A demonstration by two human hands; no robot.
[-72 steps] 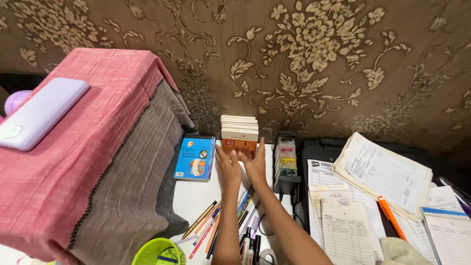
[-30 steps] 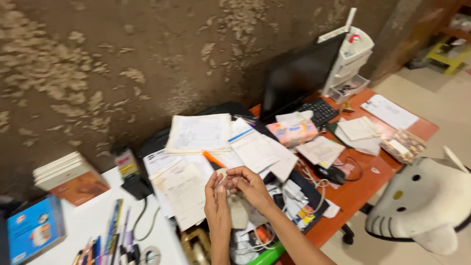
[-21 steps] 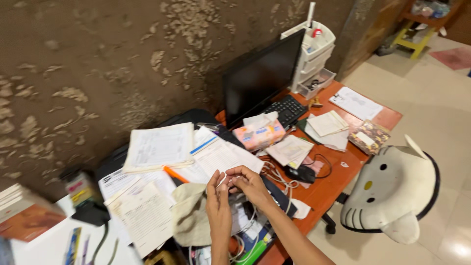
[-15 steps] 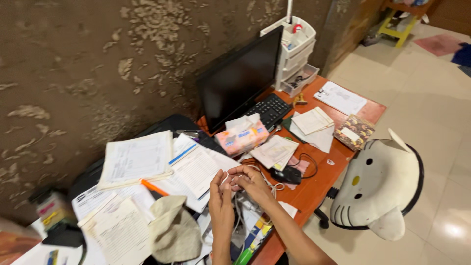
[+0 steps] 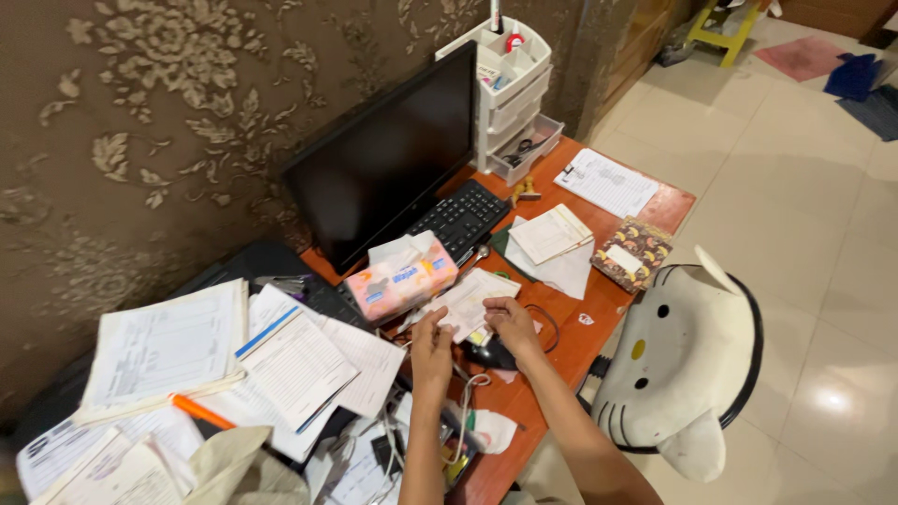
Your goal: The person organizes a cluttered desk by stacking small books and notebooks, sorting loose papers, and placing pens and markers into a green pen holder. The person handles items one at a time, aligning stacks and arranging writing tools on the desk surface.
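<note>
From the head camera, the one view there is, the person has swung round from the left end of the surface, where both palms were pressed against a stack of small books at the wall a couple of seconds ago, to the cluttered middle in front of the dark monitor. The books have gone out of sight.

Through the turn the two hands were held together, fingertips pinching something small and pale between them. Now they have parted. The left hand hovers above the tangle of cables and small packets, fingers curled with thumb and forefinger closed; whether anything sits in that grip I cannot tell. The right hand has come down onto the loose papers beside the pink tissue pack, fingertips touching the sheets, just above a black mouse. It looks pinched on a small yellowish tag or the paper's edge, but the grip is too small to read for certain.

So the work has shifted from the book stack to the paper clutter by the keyboard. A white cat-faced chair stands just beside the surface on the right.
</note>
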